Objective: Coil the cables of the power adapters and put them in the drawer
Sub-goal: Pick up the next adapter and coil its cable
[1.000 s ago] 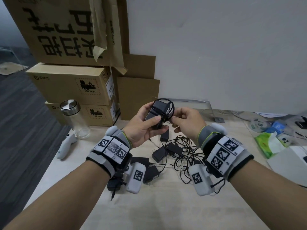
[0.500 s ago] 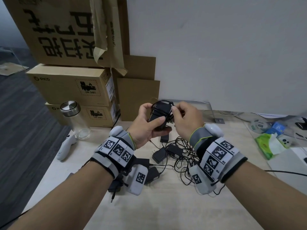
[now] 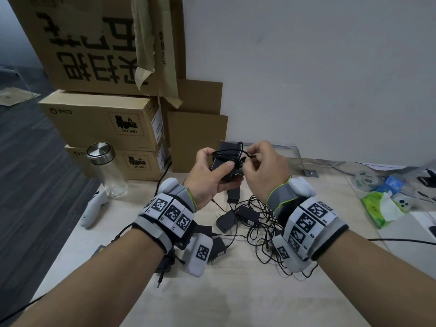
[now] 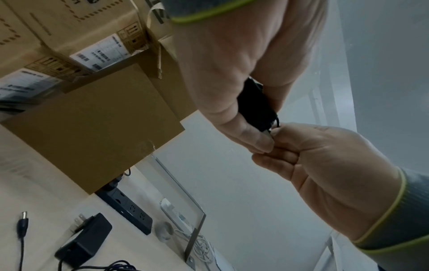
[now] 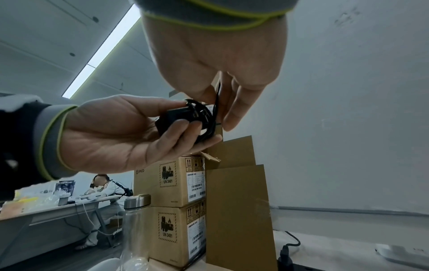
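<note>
My left hand (image 3: pixel 212 175) grips a black power adapter (image 3: pixel 225 159) above the table, thumb across its face; the same adapter (image 5: pixel 183 117) shows in the right wrist view. Its thin black cable (image 3: pixel 232 151) is wound around the body in a few turns. My right hand (image 3: pixel 262 166) pinches the cable's free end (image 5: pixel 217 102) right beside the adapter. In the left wrist view the adapter (image 4: pixel 255 104) sits between my left fingers, with my right hand (image 4: pixel 325 165) touching them. Several more black adapters with tangled cables (image 3: pixel 247 220) lie on the table below. No drawer is in view.
Stacked cardboard boxes (image 3: pixel 101 121) stand at the back left, with a glass bottle (image 3: pixel 107 171) and a white controller (image 3: pixel 93 208) in front. A green tissue pack (image 3: pixel 382 206) and small items lie at the right. A black power strip (image 4: pixel 127 209) lies by the wall.
Both hands have risen slightly and closed together. My right hand has carried the cable over the adapter, adding a turn, and now holds the end close to the body.
</note>
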{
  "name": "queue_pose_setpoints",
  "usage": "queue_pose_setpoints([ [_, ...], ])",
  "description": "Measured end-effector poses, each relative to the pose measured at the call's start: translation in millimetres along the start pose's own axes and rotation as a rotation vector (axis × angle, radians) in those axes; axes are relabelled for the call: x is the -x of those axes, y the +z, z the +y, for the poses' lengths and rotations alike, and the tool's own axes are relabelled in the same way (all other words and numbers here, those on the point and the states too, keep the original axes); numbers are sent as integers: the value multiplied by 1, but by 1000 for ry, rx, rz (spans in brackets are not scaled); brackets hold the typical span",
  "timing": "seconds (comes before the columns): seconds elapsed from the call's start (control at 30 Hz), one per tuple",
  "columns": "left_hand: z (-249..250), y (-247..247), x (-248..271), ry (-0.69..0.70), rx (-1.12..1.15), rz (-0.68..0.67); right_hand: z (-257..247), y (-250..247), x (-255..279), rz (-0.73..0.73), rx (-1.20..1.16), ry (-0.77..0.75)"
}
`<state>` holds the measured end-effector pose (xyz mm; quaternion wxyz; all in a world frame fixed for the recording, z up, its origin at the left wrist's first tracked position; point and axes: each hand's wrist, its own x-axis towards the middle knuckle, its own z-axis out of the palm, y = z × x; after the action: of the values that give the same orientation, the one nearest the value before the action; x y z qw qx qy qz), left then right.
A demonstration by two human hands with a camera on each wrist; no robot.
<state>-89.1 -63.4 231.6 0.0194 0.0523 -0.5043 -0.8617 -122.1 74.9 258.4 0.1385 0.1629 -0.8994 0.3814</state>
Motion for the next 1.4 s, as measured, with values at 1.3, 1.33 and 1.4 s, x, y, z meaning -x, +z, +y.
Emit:
queue_pose_setpoints([
  [1.3, -7, 15, 2, 49, -207, 167, -1, -2, -4, -95, 196, -275],
  [1.33, -7, 15, 3, 41, -198, 159, 1, -2, -3, -79, 176, -285],
  [1.4, -8, 13, 2, 32, -179, 147, 7, 0, 0, -31, 60, -217],
])
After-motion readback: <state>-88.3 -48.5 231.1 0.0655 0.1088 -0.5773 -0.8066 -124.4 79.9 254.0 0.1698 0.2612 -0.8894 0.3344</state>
